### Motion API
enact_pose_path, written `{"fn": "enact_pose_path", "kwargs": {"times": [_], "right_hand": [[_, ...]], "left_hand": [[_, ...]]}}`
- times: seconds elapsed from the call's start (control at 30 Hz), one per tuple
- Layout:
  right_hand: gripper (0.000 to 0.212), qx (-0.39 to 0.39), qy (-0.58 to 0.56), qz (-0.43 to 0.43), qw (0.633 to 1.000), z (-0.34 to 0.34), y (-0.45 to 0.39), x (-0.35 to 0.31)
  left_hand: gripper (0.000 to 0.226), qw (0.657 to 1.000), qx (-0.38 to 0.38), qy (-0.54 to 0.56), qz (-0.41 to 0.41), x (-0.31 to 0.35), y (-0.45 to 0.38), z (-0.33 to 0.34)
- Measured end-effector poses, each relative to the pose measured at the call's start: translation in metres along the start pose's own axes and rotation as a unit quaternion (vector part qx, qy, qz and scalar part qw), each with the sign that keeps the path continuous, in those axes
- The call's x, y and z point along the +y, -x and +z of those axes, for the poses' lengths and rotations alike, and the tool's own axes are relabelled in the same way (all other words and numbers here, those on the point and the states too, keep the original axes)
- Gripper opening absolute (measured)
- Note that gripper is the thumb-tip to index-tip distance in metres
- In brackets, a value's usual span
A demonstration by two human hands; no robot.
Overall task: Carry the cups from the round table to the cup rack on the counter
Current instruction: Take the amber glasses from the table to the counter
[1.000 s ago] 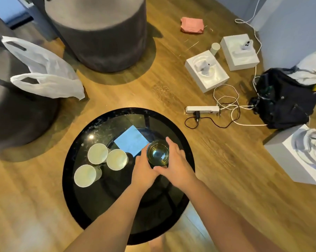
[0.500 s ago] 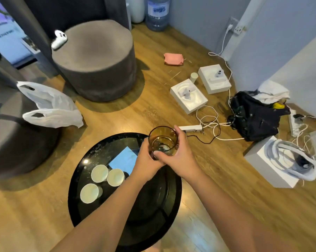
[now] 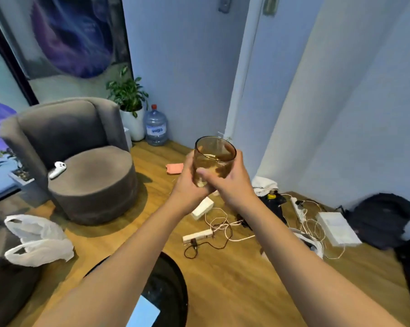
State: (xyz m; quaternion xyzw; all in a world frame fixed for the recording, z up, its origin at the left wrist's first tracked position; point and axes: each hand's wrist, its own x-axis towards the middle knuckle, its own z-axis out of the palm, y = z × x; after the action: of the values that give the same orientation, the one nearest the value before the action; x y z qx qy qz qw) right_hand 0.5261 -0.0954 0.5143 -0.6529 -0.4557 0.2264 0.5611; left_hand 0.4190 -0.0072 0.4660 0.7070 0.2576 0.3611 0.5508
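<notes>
An amber glass cup (image 3: 214,156) is held upright in front of me, well above the floor. My left hand (image 3: 187,185) wraps its left side and base, and my right hand (image 3: 232,185) wraps its right side, thumb across the front. Only the right edge of the black round table (image 3: 173,286) shows at the bottom, between my forearms, with a blue paper (image 3: 144,313) on it. The white cups are out of view. No cup rack or counter is visible.
A grey armchair (image 3: 81,161) with a white controller (image 3: 57,169) stands at left. Cables, a power strip (image 3: 197,236), white boxes (image 3: 337,228) and a black backpack (image 3: 381,219) litter the wooden floor ahead. A water bottle (image 3: 155,126) and plant sit in the corner.
Both hands have lifted the amber glass cup off the round table and raised it. The view has tilted up, so the table and white cups dropped out of sight.
</notes>
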Motion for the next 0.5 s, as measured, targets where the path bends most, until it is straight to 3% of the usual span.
{"fn": "enact_pose_path", "kwargs": {"times": [0.27, 0.5], "right_hand": [[0.085, 0.089, 0.038, -0.101, 0.99, -0.117, 0.065, -0.12], [0.082, 0.12, 0.104, -0.079, 0.984, -0.193, 0.133, -0.149]], "left_hand": [[0.084, 0.995, -0.036, 0.013, 0.092, 0.156, 0.036, 0.087], [0.086, 0.988, -0.103, 0.03, 0.109, 0.195, 0.058, 0.16]]}}
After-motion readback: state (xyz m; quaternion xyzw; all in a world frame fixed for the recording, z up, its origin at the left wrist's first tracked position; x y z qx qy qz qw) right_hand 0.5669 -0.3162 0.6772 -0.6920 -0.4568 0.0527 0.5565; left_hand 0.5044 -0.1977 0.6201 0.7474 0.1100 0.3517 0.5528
